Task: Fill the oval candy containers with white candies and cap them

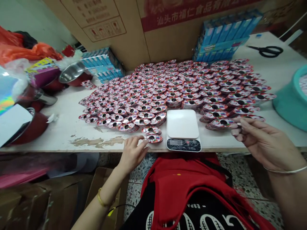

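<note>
Several small red-and-white heart-shaped containers [177, 88] with dark centre holes lie in rows across the white table [67, 127]. A white kitchen scale [182, 129] stands at the front edge, its platform bare. My left hand [133, 151] reaches to the front edge left of the scale, fingertips pinching one heart-shaped container [154, 138]. My right hand [259, 140] hovers right of the scale, fingers curled together beside the nearest row of containers [222, 123]; I cannot make out anything in it.
Blue boxes [223, 35] lean on cardboard cartons [148, 35] at the back. Black scissors [267, 50] lie far right, a teal tub [291, 102] at the right edge. Red pots, a metal bowl [72, 72] and bags crowd the left. A red apron [187, 188] covers my lap.
</note>
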Action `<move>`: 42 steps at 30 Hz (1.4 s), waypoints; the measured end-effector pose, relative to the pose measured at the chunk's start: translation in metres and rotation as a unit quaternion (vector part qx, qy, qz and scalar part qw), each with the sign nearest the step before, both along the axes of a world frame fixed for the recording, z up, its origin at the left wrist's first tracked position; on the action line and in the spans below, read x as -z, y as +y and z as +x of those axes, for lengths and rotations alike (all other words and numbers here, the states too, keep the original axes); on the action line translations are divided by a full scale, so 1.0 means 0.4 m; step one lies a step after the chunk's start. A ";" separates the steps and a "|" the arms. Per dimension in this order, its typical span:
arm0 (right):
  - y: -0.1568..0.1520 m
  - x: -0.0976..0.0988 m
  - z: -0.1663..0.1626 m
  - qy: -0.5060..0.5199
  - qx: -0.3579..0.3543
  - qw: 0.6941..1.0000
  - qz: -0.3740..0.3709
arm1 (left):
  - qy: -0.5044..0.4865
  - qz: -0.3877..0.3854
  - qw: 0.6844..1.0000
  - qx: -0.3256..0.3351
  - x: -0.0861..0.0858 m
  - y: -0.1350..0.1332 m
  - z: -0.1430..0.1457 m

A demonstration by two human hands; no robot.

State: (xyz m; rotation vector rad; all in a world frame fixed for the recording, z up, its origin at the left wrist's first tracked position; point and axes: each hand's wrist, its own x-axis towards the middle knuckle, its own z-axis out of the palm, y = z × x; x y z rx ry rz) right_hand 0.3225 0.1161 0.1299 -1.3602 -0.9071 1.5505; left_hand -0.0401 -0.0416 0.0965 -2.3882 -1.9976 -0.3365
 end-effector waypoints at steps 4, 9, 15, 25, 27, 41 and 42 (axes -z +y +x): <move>-0.007 -0.015 -0.016 0.007 -0.011 1.000 -0.003 | 0.051 0.020 0.998 0.015 0.027 0.033 0.032; -0.024 -0.019 -0.004 0.016 -0.002 1.000 -0.012 | 0.051 -0.004 0.997 0.052 -0.005 0.062 0.038; -0.069 0.034 -0.022 0.043 -0.072 0.992 -0.095 | -0.011 -0.012 0.991 0.129 -0.118 0.141 0.087; -0.106 0.093 -0.026 0.077 -0.111 0.977 -0.163 | -0.011 0.008 0.978 0.207 -0.029 0.384 0.227; -0.104 0.093 -0.023 0.078 -0.118 0.977 -0.161 | -0.017 0.004 0.977 0.210 -0.023 0.394 0.232; -0.083 0.081 -0.036 0.051 -0.163 0.974 -0.150 | -0.206 -0.061 0.976 0.014 -0.028 0.085 0.101; -0.083 0.078 -0.041 0.047 -0.165 0.974 -0.149 | -0.212 -0.080 0.974 0.012 -0.006 0.063 0.105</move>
